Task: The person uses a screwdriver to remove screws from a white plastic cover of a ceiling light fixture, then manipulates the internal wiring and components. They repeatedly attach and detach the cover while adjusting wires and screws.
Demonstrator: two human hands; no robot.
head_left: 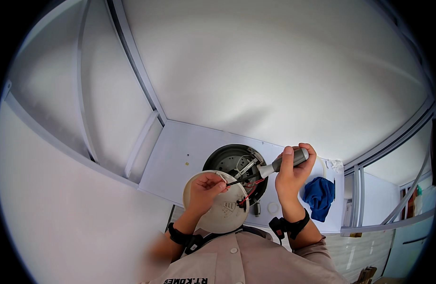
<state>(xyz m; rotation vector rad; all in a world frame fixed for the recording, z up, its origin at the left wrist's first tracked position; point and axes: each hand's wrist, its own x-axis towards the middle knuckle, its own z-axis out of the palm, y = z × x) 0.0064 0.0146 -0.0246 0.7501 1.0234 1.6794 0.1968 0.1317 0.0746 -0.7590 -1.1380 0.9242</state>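
Note:
My right hand [293,173] grips a screwdriver [280,163] with a grey and white handle, its shaft pointing into a round dark ceiling opening [227,158] with a metal bracket inside. My left hand [206,189] holds a round white fixture [222,213] by its back, just under the opening. Red and black wires [248,185] run from the opening to the fixture and pass by my left fingers.
A white ceiling panel [180,161] surrounds the opening. A blue cloth [319,195] hangs to the right of my right hand, beside white frame rails [383,146]. White beams [137,61] cross the ceiling at left. Black bands sit on both wrists.

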